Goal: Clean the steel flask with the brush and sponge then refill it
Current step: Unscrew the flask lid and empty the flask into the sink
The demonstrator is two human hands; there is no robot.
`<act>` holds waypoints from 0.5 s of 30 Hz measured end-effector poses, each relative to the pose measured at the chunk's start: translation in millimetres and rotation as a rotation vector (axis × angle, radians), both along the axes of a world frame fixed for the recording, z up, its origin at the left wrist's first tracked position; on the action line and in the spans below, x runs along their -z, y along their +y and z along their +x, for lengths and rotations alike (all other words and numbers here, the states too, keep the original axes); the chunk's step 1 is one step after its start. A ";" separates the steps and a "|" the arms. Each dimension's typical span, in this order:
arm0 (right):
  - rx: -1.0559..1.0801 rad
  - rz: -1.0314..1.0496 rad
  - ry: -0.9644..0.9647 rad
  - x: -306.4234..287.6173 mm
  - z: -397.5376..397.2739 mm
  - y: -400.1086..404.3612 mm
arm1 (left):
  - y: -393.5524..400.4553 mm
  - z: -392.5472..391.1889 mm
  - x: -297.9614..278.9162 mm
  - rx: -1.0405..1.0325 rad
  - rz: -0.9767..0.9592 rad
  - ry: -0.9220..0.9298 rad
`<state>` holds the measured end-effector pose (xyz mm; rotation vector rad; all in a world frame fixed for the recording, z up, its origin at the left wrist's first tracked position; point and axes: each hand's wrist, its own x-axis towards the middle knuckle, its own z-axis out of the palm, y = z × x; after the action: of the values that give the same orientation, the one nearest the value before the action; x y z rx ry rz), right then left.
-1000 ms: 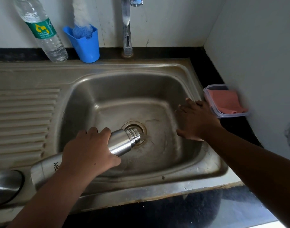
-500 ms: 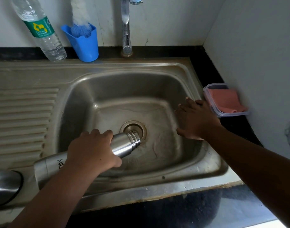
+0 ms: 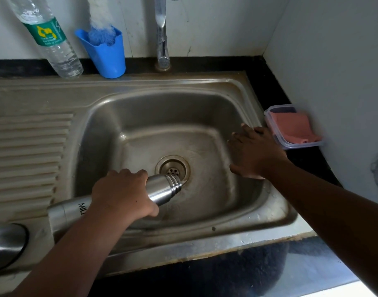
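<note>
left hand: left hand [image 3: 121, 196] has fingers [image 3: 128, 173] curled over the top of the steel flask [image 3: 162, 189], thumb wrapped on the near side; firm grip round the upper body.
right hand: right hand [image 3: 254, 155] palm down, fingers [image 3: 243, 130] straight and slightly spread, resting on the right wall and rim of the sink [image 3: 140, 86]; holds nothing.
flask: tipped near horizontal over the sink basin, open threaded mouth pointing at the drain [image 3: 173, 168], mouth just beside and slightly over it. Base end sticks out past the sink's front-left rim. No cap on. Black lettering on the body, partly hidden by the hand.
drain: middle of the sink floor; sink floor around it looks wet.
tap [image 3: 162, 39]: behind the sink, at the back rim centre; cannot tell if water runs.
brush [image 3: 100, 24]: stands head up in a blue cup [image 3: 107, 54], behind the sink's back-left corner on the desk [image 3: 267, 82].
water bottle [image 3: 48, 37]: clear plastic, green label, left of the blue cup, leaning against the wall.
sponge [image 3: 293, 127]: pink, inside a clear plastic box [image 3: 301, 144], right of the sink, just beside the right hand.
steel object [image 3: 5, 243]: left of the sink's front, near the flask base; cut off, cannot tell what it is.
</note>
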<state>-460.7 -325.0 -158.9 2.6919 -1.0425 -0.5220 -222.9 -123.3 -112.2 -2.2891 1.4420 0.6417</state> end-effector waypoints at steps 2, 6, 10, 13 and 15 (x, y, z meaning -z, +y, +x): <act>-0.002 -0.004 -0.002 0.4 0.1 -0.4 | -2.0 -0.1 0.4 0.007 0.018 0.002; -0.003 -0.006 0.001 1.3 0.0 -0.9 | -8.6 -1.2 -1.3 0.020 0.071 0.020; -0.007 -0.012 -0.005 1.1 -0.8 -0.9 | -20.4 -4.5 -4.2 0.040 0.188 0.059; -0.012 -0.019 0.004 2.1 -1.0 -1.3 | -31.3 -11.1 -6.8 0.127 0.269 -0.008; -0.011 -0.021 0.001 2.5 -1.0 -1.3 | -40.8 -16.9 -6.5 0.190 0.310 -0.086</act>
<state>-461.7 -326.3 -161.4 2.6773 -1.0261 -0.5081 -239.8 -164.1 -105.7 -1.8948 1.3892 0.6493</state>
